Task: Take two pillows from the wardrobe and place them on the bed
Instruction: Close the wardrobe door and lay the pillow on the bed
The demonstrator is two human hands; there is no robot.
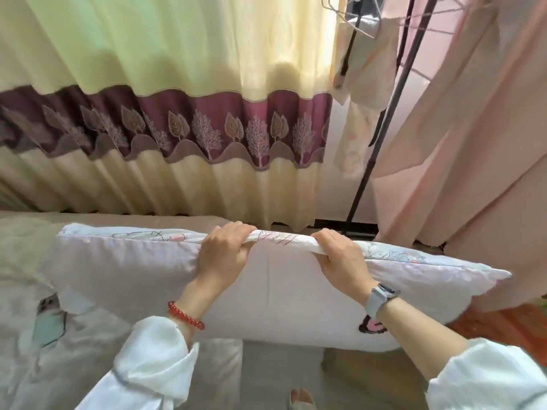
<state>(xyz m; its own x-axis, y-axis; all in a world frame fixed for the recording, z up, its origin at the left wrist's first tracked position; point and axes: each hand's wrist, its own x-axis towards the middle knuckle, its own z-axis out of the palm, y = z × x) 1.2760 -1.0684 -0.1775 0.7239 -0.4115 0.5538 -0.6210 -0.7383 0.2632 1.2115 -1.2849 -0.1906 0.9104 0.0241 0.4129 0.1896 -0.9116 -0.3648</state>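
- Pillow (281, 294) held up on edge in front of the person, over the near side of the bed (26, 247); not clear it rests on anything.
- Left hand (223, 255) and right hand (343, 258) both clenched on the top seam, close together near the middle, fabric bunched between them.
- Looks light, soft and floppy: ends droop, cover wrinkles under the grip.
- Better hold probably wider apart, or under the body, so it doesn't sag.
- Low risk if dropped.

The pillow (281, 291) hides the fingertips of both hands (225, 255) curled over its far edge and covers part of the bed (35, 247), while the curtain (148, 84) is cut off at the top and left edges.
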